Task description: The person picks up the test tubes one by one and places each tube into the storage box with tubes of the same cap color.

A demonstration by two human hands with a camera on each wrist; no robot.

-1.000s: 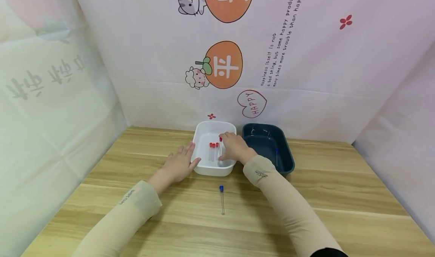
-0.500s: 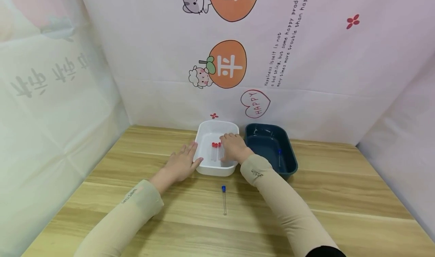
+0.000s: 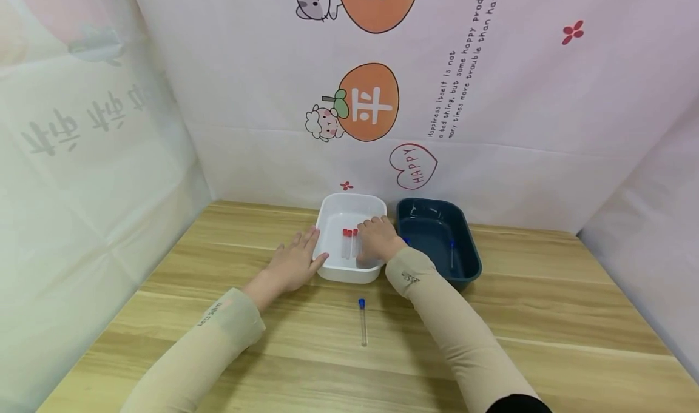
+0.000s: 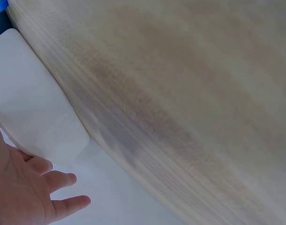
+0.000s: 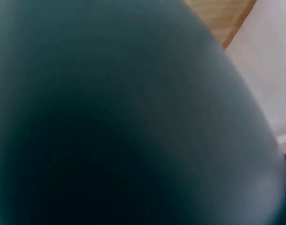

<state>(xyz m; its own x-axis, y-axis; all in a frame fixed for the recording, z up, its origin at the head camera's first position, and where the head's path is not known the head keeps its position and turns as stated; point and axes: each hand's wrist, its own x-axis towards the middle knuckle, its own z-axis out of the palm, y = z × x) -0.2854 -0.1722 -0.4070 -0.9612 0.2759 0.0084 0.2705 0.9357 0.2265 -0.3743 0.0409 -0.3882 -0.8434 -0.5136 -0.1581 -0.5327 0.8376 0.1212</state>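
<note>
My left hand (image 3: 289, 266) lies with extended fingers against the left side of the white tray (image 3: 349, 274), touching its rim; in the left wrist view, spread fingers (image 4: 63, 180) sit by the tray wall. Several clear test tubes with red caps (image 3: 349, 233) lie side by side inside. Over the tray's right part, my right hand (image 3: 378, 240) has curled fingers, with the thumb low. A red-capped tube it was holding is now hidden behind it. A blue-capped test tube (image 3: 363, 323) lies on the table in front of the tray.
Right of the white tray stands a dark blue tray (image 3: 474, 261) holding a blue-capped tube (image 3: 452, 255) and another blue cap (image 3: 406, 241) partly hidden by my right wrist. A printed cloth (image 3: 262, 164) hangs behind the wooden table (image 3: 295, 346). A dark blurred surface fills most of the right wrist view.
My right hand has shifted slightly within the white tray, and the red-capped tube seen in its fingers has gone out of sight behind it. My left hand keeps its place on the rim.
</note>
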